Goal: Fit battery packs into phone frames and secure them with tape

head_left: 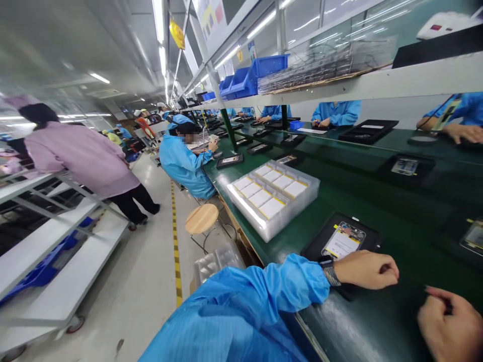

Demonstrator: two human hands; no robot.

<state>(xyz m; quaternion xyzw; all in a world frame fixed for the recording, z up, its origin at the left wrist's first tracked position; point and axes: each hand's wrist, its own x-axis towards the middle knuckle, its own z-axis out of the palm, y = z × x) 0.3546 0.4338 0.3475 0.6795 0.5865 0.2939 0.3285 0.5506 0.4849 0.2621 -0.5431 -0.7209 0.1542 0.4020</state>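
My left hand [368,270] is curled into a loose fist over the bench, palm side down, with nothing showing in it. A dark watch or band [329,273] sits on that wrist below the blue sleeve [298,284]. Just beyond the wrist lies a black tray [317,240] holding an opened phone [343,240] with a white battery and yellow tabs. To the right, my right hand [449,322] is slightly blurred, its fingers curled in, and no object shows in it. Both hands are apart from each other.
A stack of clear plastic trays [271,231] with white batteries stands on the green bench [260,254]. Another phone tray [471,236] lies far right. Blue bins [241,83] line the shelf overhead. A co-worker [184,156] sits farther along. A wooden stool [202,218] stands in the aisle.
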